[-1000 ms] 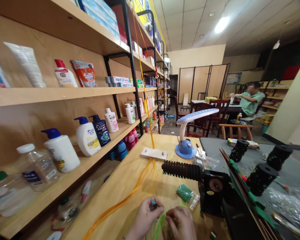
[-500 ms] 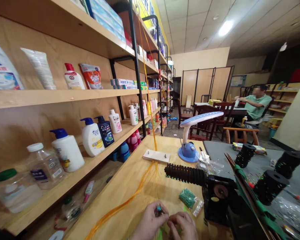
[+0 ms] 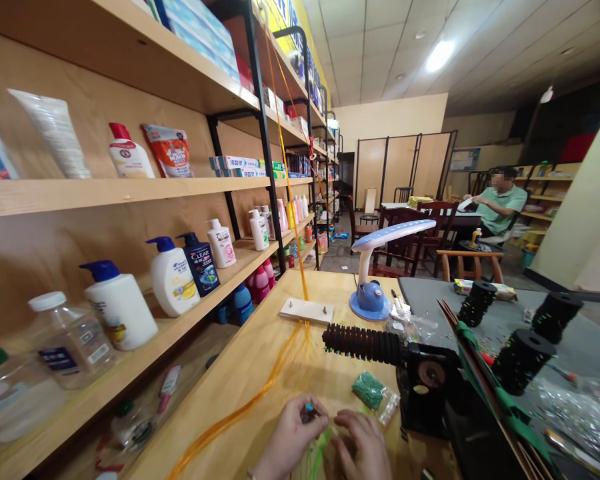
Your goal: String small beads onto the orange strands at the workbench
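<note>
Above the wooden tabletop, at the bottom centre of the head view, my left hand (image 3: 296,430) is closed with thumb and fingers pinched. A small blue-tipped thing (image 3: 308,408) pokes out of its curled fingers; its kind is too small to tell. Close beside it, my right hand (image 3: 361,443) is curled, fingertips bent down toward the left hand; whatever they pinch is hidden. Bright green threads (image 3: 319,448) hang between and below both hands. Ahead, a bundle of orange threads (image 3: 260,393) runs from under a pale bolted plate (image 3: 307,310) across the table.
A black ridged roller (image 3: 363,343) on a black stand lies ahead right, near a bag of green beads (image 3: 369,390). Behind stands a blue lamp (image 3: 371,300). Several black spools (image 3: 524,360) stand on the grey table. Shelves with bottles (image 3: 175,277) line the left; a person (image 3: 503,200) sits far right.
The view has shifted slightly to the right. My right hand's fingers have lifted and moved a little apart from the left hand, which keeps its pinch. More green thread shows between them.
</note>
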{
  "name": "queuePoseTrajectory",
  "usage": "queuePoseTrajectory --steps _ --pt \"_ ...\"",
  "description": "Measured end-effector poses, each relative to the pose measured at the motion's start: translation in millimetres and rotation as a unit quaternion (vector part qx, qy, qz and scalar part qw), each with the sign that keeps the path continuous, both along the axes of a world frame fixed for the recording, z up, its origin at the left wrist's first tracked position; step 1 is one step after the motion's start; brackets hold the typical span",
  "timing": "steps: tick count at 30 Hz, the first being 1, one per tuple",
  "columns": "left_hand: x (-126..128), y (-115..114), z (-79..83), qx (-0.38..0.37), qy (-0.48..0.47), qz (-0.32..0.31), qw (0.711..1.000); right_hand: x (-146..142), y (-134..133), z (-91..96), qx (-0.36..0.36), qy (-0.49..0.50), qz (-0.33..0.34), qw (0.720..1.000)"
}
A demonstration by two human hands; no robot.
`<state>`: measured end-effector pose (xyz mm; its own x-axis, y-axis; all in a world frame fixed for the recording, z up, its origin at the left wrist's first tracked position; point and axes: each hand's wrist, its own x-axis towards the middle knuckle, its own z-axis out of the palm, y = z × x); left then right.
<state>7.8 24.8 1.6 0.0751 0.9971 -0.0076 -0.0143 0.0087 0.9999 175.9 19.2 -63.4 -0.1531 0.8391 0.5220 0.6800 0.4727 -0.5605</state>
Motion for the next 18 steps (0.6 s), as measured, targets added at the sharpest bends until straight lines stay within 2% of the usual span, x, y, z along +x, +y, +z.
queuePoseTrajectory --steps 8,18 --pt "-1.1 2.2 -1.2 -0.003 -0.006 -0.007 1.000 -6.3 -5.1 7.5 -0.033 -0.013 -0.009 0.999" --pt "1.2 4.1 -0.7 0.001 0.001 -0.012 1.000 -5.8 -3.1 7.5 0.000 -0.036 0.002 0.999"
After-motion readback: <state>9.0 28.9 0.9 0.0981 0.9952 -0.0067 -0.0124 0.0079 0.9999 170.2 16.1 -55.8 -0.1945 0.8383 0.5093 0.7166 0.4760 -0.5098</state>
